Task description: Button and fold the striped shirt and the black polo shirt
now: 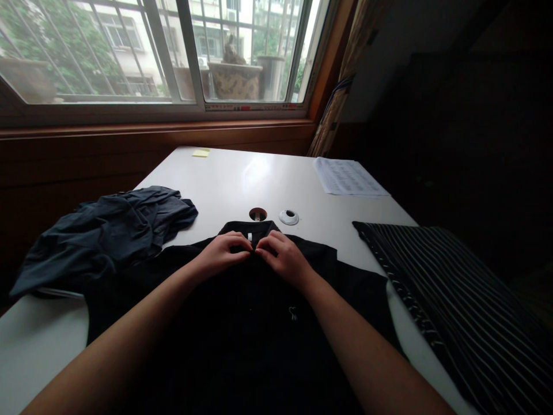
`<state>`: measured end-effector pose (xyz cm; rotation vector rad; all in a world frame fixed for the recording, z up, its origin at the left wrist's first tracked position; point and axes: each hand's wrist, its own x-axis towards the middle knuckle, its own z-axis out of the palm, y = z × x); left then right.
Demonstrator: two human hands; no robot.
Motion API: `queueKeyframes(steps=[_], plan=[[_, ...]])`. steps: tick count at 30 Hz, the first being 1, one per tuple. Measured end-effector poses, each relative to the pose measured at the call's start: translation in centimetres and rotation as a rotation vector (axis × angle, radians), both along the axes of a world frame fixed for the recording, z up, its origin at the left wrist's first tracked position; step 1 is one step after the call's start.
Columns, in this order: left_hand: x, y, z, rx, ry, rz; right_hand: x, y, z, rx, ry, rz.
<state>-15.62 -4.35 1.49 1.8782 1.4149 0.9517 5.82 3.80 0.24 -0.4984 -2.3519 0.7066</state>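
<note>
A black collared shirt (259, 311) lies spread front up on the white table, its collar (228, 227) toward the window. A small white label shows inside the neck, and a small pale emblem (293, 313) marks the chest. My left hand (227, 251) pinches the shirt's front edge just below the collar. Close beside it, my right hand (283, 256) pinches the facing edge, the fingertips of both hands nearly meeting. Whether a button sits between them is too dark and small to tell.
Crumpled dark blue-grey clothing (116, 230) lies on the left. A striped black garment (449, 288) covers the right edge. Beyond the collar are a cable hole (258, 214) and its round cover (288, 217). Printed papers (349, 177) and a yellow note (201, 153) lie on the white table (224, 178).
</note>
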Motion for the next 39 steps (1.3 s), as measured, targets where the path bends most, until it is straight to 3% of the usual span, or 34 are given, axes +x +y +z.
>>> queueKeyframes(steps=[16, 29, 39], plan=[[0.09, 0.16, -0.06, -0.004, 0.000, 0.013, -0.28, -0.24, -0.04, 0.123, 0.005, -0.037], [-0.14, 0.22, -0.13, -0.045, -0.001, 0.016, -0.13, -0.21, -0.20, 0.060, 0.082, -0.040], [-0.02, 0.23, -0.45, -0.155, -0.277, 0.015, -0.12, -0.16, -0.21, 0.035, 0.083, -0.027]])
